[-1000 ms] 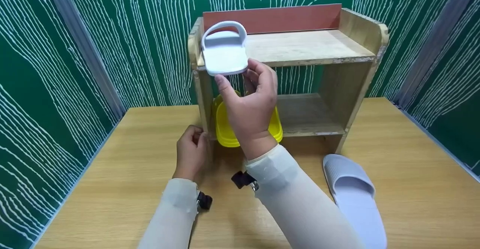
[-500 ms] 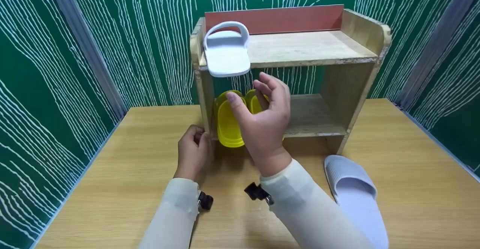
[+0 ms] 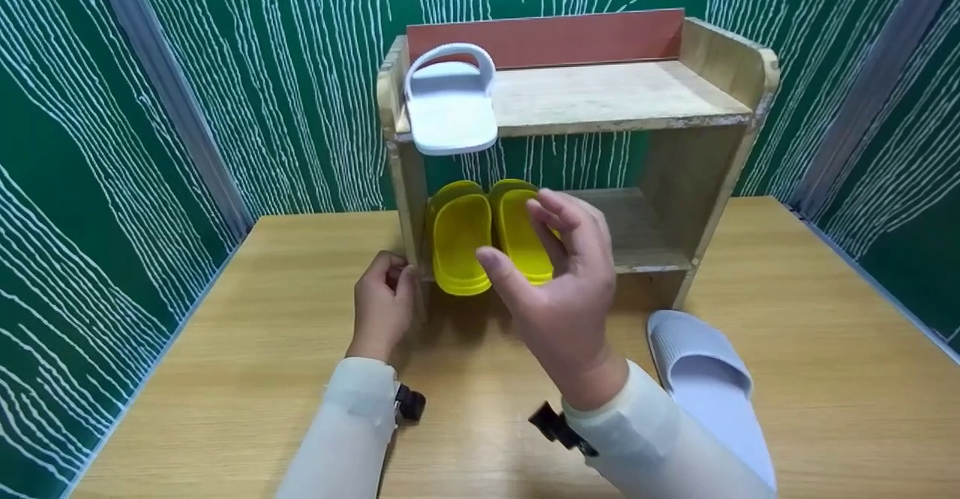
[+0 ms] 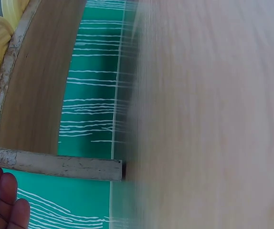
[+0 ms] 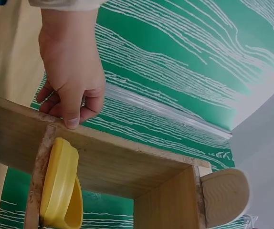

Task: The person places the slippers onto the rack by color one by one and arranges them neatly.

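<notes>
On the upper board of a small wooden shelf (image 3: 600,90), at its left end, sits a white slide slipper (image 3: 454,120), its heel jutting past the front edge. My right hand (image 3: 570,289) is in the air before the lower board, fingers spread and slightly bent, holding nothing. Behind it, a pair of yellow slippers (image 3: 461,247) stands side by side on that board; the hand partly covers the right one. My left hand (image 3: 382,304) grips the shelf's left side panel low down; in the right wrist view its thumb (image 5: 71,117) presses the panel's edge.
A second white slipper (image 3: 712,386) lies on the wooden table (image 3: 247,371) at the right, toe toward the shelf, partly behind the right sleeve (image 3: 660,431). A red-brown back strip (image 3: 555,43) tops the shelf. Green walls (image 3: 315,109) with white streaks enclose the table.
My right hand has let go of the white slipper's heel and moved down and right, uncovering the yellow slippers. The white slipper stays on the upper board. My left hand keeps its place.
</notes>
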The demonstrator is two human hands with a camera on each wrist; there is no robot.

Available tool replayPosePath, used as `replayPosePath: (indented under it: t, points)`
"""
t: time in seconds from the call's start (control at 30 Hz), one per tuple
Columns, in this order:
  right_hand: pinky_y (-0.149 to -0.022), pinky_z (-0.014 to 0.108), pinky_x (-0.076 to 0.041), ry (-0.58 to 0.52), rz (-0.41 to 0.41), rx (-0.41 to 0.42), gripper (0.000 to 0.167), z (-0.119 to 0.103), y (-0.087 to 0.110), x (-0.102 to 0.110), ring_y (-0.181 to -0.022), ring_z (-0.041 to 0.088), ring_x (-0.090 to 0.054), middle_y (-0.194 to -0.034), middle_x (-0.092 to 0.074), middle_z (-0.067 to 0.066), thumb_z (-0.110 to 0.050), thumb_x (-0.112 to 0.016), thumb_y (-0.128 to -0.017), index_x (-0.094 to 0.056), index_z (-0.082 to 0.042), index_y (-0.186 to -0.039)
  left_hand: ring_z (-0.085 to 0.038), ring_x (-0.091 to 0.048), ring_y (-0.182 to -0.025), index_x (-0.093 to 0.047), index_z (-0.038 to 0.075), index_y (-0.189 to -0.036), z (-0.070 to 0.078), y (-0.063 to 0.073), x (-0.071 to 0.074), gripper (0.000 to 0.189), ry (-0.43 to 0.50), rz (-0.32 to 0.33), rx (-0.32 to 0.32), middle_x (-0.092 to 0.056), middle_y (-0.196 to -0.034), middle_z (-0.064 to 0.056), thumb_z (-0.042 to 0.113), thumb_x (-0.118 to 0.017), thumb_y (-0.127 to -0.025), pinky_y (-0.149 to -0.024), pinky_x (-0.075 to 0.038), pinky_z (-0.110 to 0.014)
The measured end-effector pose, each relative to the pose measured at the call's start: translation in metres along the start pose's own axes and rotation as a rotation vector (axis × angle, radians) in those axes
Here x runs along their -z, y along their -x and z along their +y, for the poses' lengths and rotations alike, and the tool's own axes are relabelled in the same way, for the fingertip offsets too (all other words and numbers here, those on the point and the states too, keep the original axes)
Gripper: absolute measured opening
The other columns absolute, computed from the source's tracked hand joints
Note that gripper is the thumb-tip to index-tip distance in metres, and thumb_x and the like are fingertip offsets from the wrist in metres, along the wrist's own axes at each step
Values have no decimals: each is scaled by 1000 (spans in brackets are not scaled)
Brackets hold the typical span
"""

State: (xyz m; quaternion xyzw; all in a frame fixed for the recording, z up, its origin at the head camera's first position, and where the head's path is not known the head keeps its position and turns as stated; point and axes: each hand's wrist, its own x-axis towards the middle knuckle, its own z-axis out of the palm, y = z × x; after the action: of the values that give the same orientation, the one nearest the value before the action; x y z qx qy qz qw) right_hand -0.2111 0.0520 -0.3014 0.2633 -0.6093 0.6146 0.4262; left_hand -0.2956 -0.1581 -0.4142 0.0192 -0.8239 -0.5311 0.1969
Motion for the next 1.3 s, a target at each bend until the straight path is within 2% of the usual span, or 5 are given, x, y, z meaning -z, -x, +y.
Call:
replayPosePath:
  t: [0.37,0.63,0.97,1.17,1.3]
  points:
    - [-110,37,-50,25,-54,13,64,0,13,35,-123,30,-63,-128,-58,20,-9,-92,-80,-60,7,-134,-22,-60,-99,-61,17,-117,0,2,-1,11,3,6,-1,-61,-104,-4,26,-61,-108,-89,-56,-32]
    - [-108,33,-52,68,-46,100,73,13,13,71,-121,29,-64,-129,-62,20,-27,-97,-76,-63,9,-129,-23,-59,-97,-61,17,-116,-1,1,-1,9,23,-1,-16,-60,-103,-5,22,-61,-109,-86,-55,-32]
    - [-108,21,-47,339,-176,-24,76,15,15,117,-125,17,-61,-133,-60,15,3,-97,-68,-61,4,-136,-23,-60,-100,-60,19,-117,-1,2,1,10,16,-3,15,-61,-105,-4,25,-61,-109,-90,-57,-33]
    - [-107,14,-44,462,-198,-87,76,14,16,140,-127,11,-58,-137,-60,14,1,-96,-70,-61,2,-138,-22,-61,-99,-60,20,-117,-2,1,1,11,9,2,21,-62,-106,-3,26,-61,-109,-92,-58,-33]
    - [-107,10,-40,545,-222,-150,74,11,15,154,-129,20,-58,-139,-59,13,-3,-95,-74,-60,2,-139,-22,-61,-99,-61,20,-117,-4,0,1,11,7,-3,21,-62,-106,-3,27,-60,-109,-91,-58,-32]
